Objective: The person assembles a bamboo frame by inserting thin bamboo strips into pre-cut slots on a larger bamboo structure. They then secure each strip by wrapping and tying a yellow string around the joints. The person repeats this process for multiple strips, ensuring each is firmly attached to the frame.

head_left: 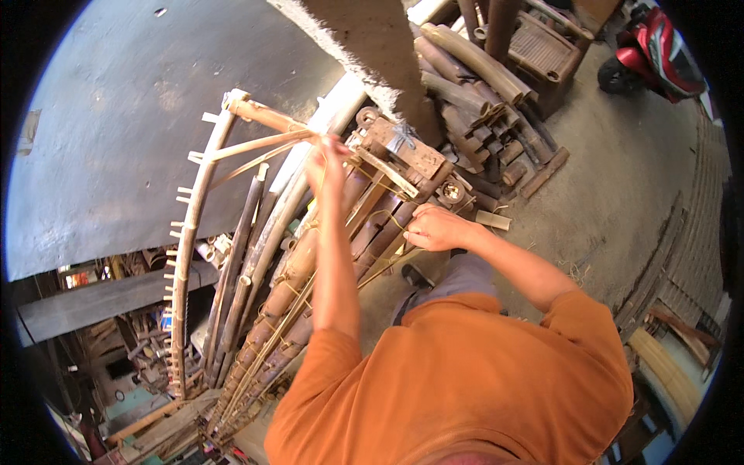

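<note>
My right hand (435,228) is closed in a pinch beside the upper end of a bundle of bamboo poles (288,280). A thin yellow cord (394,218) runs in a loop from the poles to its fingers. My left hand (328,159) is raised farther left, near the corner of a bamboo frame (184,271) with short pegs along one side. Motion blurs its fingers, so its grip is unclear. Between the hands lies a wooden block (403,151) with grey binding at the poles' end. Several yellow ties circle the poles.
A rough-edged pillar (368,46) rises just beyond the wooden block. Cut bamboo pieces (480,93) are stacked at the far right, with a red motorbike (659,58) beyond. A grey wall panel (155,132) stands at left, above a cluttered shelf board (108,301).
</note>
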Tool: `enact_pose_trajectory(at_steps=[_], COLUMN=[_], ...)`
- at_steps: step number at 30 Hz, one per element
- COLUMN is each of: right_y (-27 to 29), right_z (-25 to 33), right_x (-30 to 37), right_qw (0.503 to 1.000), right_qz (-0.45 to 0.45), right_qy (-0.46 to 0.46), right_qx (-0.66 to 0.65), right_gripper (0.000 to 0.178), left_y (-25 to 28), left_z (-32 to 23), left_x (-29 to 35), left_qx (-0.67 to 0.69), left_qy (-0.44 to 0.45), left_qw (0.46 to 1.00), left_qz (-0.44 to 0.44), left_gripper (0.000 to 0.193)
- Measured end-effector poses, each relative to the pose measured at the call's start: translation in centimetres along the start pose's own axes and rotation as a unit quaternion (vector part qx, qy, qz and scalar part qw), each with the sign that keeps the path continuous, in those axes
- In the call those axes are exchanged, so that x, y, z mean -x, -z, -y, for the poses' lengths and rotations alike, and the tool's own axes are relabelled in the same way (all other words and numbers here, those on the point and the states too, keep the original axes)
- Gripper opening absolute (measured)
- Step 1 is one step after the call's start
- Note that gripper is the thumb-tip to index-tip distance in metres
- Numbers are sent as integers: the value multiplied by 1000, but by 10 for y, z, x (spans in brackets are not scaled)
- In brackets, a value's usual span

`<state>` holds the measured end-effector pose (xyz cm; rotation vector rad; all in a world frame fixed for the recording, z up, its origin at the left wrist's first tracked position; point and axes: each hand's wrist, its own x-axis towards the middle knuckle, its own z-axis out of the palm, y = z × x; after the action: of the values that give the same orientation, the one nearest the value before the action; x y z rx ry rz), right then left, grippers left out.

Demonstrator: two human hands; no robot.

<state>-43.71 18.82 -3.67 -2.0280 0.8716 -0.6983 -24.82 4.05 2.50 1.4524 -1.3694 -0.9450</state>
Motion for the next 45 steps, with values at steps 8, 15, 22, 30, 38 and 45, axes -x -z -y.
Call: enact_pose_trajectory(at_steps=[8, 15, 22, 30, 38, 45], right_y=[-70, -265, -322, -298, -256, -325], right_z=[54, 167, 188, 282, 201, 163], right_x=[4, -15, -97, -208, -246, -55], right_qw=[967, 869, 553, 984, 961, 997], right_qz=[-125, 205, -481, 161, 51, 60], right_qy=[-43, -34, -198, 43, -98, 55], right_qx=[218, -450, -651, -58, -253, -17], right_gripper=[29, 37, 20, 35, 52, 37], left_y=[43, 276, 315, 306, 315, 316], left_z=[102, 65, 132, 191, 130, 140], left_x=[-51, 106, 248, 246, 246, 232], left_qx=[-365, -413, -434, -154, -262, -262], left_qy=[-86, -116, 48, -41, 25, -29], left_qw=[926, 903, 893, 985, 963, 964], left_qz=[32, -36, 111, 69, 52, 44], left_gripper=[35, 35, 35, 29, 34, 30])
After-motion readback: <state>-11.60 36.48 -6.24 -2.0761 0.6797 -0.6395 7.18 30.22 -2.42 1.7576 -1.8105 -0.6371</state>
